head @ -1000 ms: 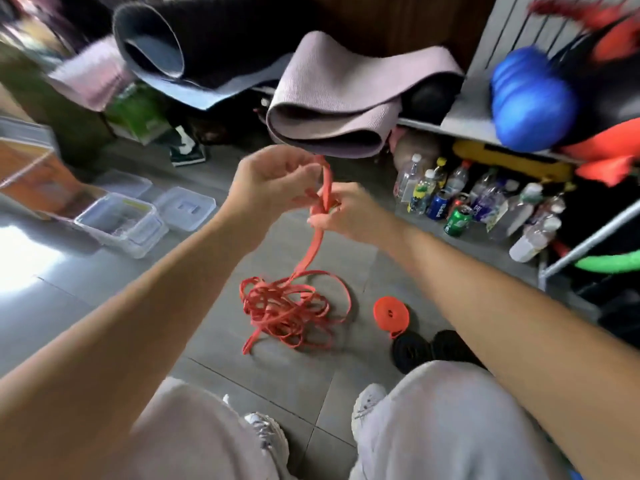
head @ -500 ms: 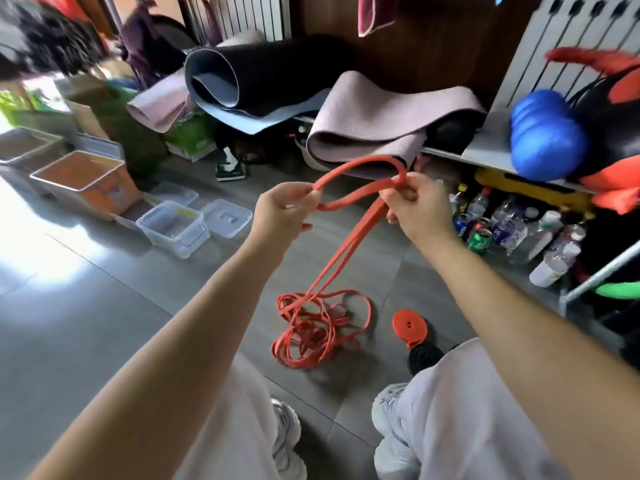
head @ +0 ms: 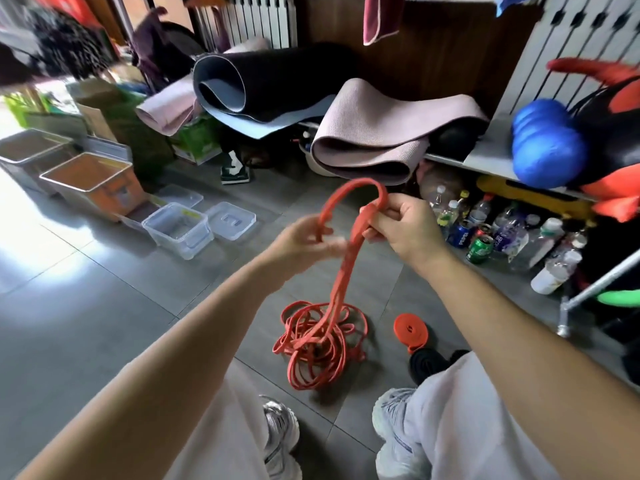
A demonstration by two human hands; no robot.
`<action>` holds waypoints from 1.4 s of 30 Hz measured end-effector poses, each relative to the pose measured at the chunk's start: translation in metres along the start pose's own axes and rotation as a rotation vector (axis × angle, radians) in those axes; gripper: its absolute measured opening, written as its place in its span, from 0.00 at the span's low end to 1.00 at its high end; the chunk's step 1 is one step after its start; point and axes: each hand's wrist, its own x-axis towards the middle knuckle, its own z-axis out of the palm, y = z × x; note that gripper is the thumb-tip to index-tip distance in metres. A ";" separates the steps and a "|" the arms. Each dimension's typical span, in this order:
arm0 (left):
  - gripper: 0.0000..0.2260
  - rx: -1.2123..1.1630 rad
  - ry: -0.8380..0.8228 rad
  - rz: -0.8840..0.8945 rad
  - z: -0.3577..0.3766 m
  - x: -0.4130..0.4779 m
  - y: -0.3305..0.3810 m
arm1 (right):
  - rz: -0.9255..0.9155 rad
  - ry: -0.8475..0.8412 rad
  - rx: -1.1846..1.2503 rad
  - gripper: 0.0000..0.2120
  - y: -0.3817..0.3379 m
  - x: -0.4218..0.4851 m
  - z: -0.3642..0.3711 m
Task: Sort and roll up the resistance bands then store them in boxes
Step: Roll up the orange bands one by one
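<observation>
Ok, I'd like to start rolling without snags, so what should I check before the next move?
1. Grip: left hand and right hand both hold the orange band: ok.
2. Band untangled: the rest lies in a tangled heap: not ok.
3. Heap is a single band: cannot tell.
4. Box ready: the clear box stands open, lid beside it: ok.
5. The rolled band lies apart from the heap: ok.

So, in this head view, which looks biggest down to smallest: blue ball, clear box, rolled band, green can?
Largest first:
blue ribbed ball
clear plastic box
rolled orange band coil
green metal can
The last two are close; the coil lies nearer.
</observation>
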 end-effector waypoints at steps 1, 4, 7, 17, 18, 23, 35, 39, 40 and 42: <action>0.22 0.136 -0.131 -0.008 0.007 0.001 -0.005 | 0.000 -0.003 0.055 0.04 -0.003 -0.001 0.001; 0.24 0.432 -0.314 0.019 0.036 0.005 -0.027 | -0.008 -0.003 0.113 0.08 -0.006 -0.003 0.001; 0.03 0.447 -0.174 -0.048 0.052 0.018 -0.064 | -0.034 0.102 0.175 0.09 -0.011 -0.004 -0.008; 0.11 0.516 0.137 -0.428 0.025 -0.009 -0.198 | 0.111 0.281 -0.081 0.09 0.015 0.011 -0.069; 0.11 0.421 0.242 -0.421 0.013 -0.003 -0.189 | 0.174 0.240 -0.158 0.10 0.019 0.012 -0.069; 0.11 0.010 0.455 -0.268 -0.040 0.037 -0.098 | 0.378 -0.079 -0.675 0.11 0.033 0.015 -0.053; 0.07 -0.013 0.392 0.241 -0.035 0.041 0.086 | 0.054 0.075 -0.757 0.10 0.019 0.015 -0.018; 0.09 -0.042 0.399 0.262 -0.032 0.034 0.086 | 0.021 0.162 -0.601 0.10 0.016 0.012 -0.021; 0.08 -0.014 0.377 0.265 -0.030 0.032 0.084 | 0.010 0.181 -0.569 0.10 0.015 0.012 -0.023; 0.08 0.016 0.358 0.283 -0.027 0.028 0.084 | -0.007 0.192 -0.529 0.11 0.015 0.011 -0.026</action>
